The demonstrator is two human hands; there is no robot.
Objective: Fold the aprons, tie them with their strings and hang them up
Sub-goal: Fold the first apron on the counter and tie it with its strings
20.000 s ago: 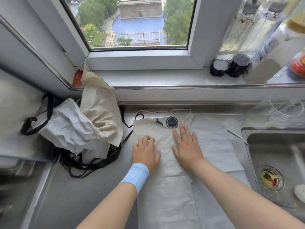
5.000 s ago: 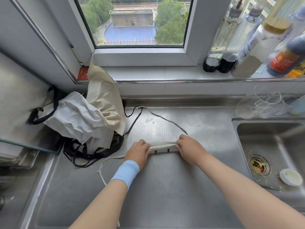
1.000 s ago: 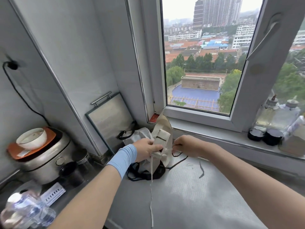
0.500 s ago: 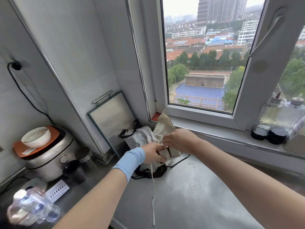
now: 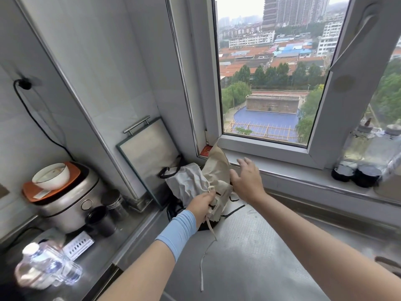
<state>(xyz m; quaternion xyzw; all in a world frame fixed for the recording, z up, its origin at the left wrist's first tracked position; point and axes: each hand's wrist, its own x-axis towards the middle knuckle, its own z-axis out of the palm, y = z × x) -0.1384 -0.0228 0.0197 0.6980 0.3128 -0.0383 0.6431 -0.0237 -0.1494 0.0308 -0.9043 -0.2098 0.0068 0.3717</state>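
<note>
left hand (image 5: pixel 202 203) grips the folded apron bundle (image 5: pixel 219 208) just above the steel counter (image 5: pixel 249 246), string (image 5: pixel 204 255) dangling toward 6 o'clock, right hand (image 5: pixel 247 181) open with fingers spread at its 1 o'clock, apron pile (image 5: pixel 193 181) at 12

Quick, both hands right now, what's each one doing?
Left hand: closed around the folded apron.
Right hand: open, fingers spread, holding nothing.

worktop (image 5: pixel 249 253): dimpled matt steel | aprons (image 5: pixel 217 170): creased matt cloth | rice cooker (image 5: pixel 69 203): brushed metal
</note>
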